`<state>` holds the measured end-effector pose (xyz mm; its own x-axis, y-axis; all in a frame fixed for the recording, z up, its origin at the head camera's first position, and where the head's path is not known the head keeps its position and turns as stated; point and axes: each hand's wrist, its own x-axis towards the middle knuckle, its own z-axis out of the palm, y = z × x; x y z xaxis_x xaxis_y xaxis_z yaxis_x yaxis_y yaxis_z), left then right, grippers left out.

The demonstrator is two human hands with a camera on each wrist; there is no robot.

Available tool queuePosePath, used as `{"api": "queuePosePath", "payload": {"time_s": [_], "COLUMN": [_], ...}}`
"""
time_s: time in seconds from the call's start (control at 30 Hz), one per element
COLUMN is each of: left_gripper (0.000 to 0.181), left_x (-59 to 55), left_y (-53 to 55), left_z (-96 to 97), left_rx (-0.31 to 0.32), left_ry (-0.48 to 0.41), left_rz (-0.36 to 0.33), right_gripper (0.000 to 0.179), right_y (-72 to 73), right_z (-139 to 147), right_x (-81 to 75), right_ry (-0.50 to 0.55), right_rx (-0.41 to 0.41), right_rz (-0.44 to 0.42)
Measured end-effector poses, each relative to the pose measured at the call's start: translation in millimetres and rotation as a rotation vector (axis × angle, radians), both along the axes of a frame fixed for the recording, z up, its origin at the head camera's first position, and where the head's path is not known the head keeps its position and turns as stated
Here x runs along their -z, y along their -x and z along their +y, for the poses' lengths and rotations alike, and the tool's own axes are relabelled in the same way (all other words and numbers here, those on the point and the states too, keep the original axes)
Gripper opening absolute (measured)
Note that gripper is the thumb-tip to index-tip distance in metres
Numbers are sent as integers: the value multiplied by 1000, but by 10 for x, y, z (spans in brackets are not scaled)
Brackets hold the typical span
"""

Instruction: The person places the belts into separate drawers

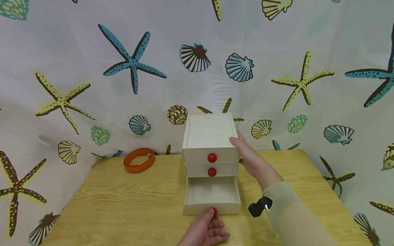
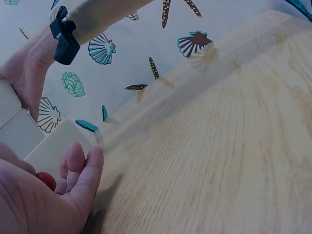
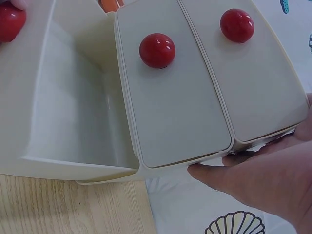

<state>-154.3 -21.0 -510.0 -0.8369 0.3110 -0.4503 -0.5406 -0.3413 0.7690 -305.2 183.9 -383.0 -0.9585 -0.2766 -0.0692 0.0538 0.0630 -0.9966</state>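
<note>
A small white drawer cabinet [image 1: 210, 130] with three stacked drawers stands on the wooden table. Its bottom drawer [image 1: 212, 191] is pulled out, and the bare inside shows in the right wrist view. My left hand [image 1: 204, 229] pinches that drawer's red knob [image 1: 214, 213] between thumb and fingers. The upper drawer [image 3: 263, 73] and the middle drawer [image 3: 175, 97] are closed, each with a round red knob. With the thumb on the top edge and the fingers along the right side, my right hand [image 1: 250, 157] grips the cabinet.
A coiled orange belt [image 1: 139, 160] lies at the back left of the table [image 1: 132, 201]. Behind the table hangs a white cloth [image 1: 172, 30] printed with starfish and shells. A black device [image 1: 260, 206] is strapped at the right wrist.
</note>
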Motion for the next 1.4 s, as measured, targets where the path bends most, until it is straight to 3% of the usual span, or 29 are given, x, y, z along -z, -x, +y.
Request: {"api": "queuePosePath", "payload": {"time_s": [0.83, 1.07, 1.2, 1.23, 1.4], "left_gripper": [36, 35, 37, 38, 38], "left_x": [99, 282, 239, 168, 176], "left_y": [-205, -212, -241, -263, -276], "left_z": [-44, -54, -29, -18, -24], "left_rx": [5, 28, 27, 25, 32], "left_ry": [74, 69, 130, 149, 166], "left_rz": [-11, 54, 74, 79, 71], "right_gripper": [74, 73, 74, 74, 74], "right_y": [13, 3, 0, 2, 3], "right_z": [-2, 8, 11, 11, 8], "right_x": [30, 35, 27, 24, 13], "right_ry": [2, -1, 3, 4, 7], "right_rx": [-14, -22, -16, -15, -16], "right_rz": [17, 20, 19, 19, 12]}}
